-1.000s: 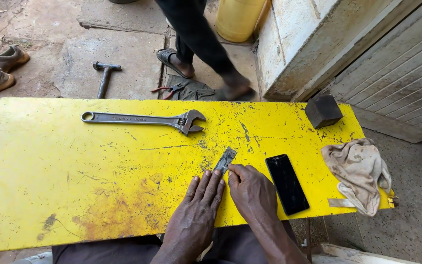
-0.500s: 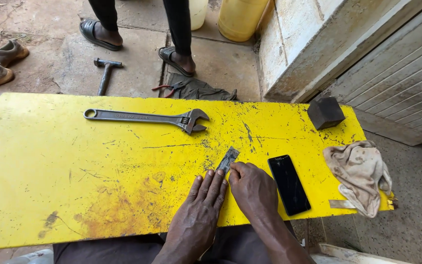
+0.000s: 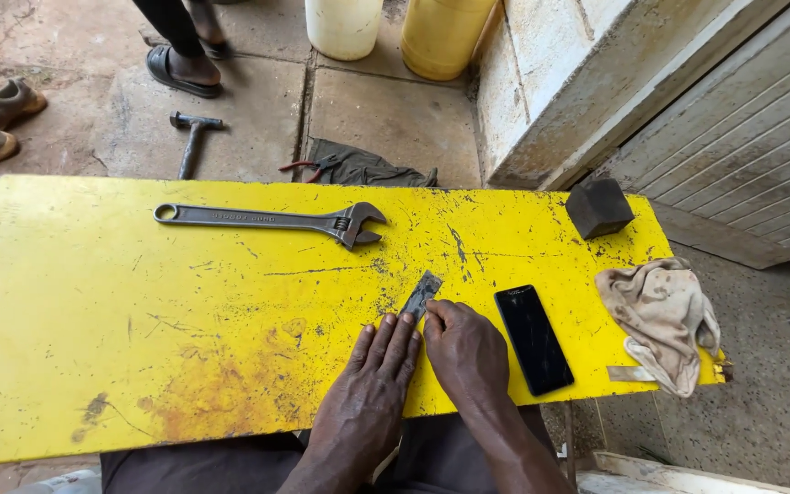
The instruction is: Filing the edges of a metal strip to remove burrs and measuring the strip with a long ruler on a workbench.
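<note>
At the near edge of the yellow board, the left hand lies flat, fingers straight and together, fingertips at the lower end of a small flat metal strip. The right hand rests beside it, loosely curled, its fingertips pressing on the same end. Neither hand grasps the strip; both pin it against the board, apparently to keep it from sliding. The strip lies diagonally, its far end free.

Just right of the right hand lies a black phone, screen up, then a crumpled cloth overhanging the board's right end. Farther back, an adjustable wrench lies lengthwise, and a dark block sits at the far right corner.

The board is scratched, with worn rusty patches. Beyond it, on paved ground, lie a hammer, red-handled pliers on a dark rag, two containers and shoes. Another person's foot stands there.
</note>
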